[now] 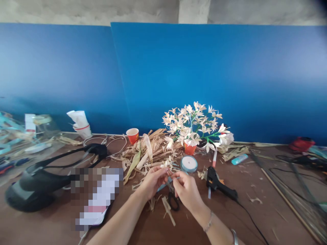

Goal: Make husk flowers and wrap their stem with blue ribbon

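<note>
My left hand (155, 181) and my right hand (187, 189) meet above the table, thumbs and fingers pinched close together. Whatever sits between the fingertips is too small to make out. Just beyond the left fingertips shows a small cream husk flower (167, 162); I cannot tell whether it is held or lies behind. Black-handled scissors (173, 201) lie under the hands, partly covered. Behind my right hand is a round spool of pale ribbon (189, 164). Further back, a red paper cup (190, 149) holds a bunch of cream flowers (194, 122) on green stems.
Dried corn husks (150, 149) are heaped behind the hands, near another red cup (132, 136). At right lies a black glue gun (221, 184) with its cord. A phone (100, 200) and a black strapped device (33, 187) occupy the left. A blue panel (178, 68) closes the back.
</note>
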A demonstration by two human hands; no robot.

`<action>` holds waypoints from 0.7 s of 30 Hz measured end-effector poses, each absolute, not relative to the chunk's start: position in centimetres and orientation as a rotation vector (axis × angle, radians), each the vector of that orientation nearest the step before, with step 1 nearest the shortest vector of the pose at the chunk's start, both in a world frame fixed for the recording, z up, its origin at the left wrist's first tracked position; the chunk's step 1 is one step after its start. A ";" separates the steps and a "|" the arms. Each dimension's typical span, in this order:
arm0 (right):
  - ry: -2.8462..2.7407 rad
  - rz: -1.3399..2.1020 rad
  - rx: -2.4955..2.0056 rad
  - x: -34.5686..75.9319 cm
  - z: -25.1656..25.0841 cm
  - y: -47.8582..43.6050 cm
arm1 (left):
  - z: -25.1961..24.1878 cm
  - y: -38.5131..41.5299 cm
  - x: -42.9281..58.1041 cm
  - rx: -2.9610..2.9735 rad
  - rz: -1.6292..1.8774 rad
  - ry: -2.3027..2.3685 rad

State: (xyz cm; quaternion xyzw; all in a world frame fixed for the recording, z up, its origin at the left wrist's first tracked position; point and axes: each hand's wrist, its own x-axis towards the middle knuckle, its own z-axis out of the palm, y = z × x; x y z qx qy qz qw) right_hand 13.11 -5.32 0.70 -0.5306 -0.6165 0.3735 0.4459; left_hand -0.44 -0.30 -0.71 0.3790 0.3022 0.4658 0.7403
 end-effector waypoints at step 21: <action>-1.529 0.939 -1.283 13.0 0.8 -5.4 | -0.4 -0.5 -0.3 0.851 1.030 0.673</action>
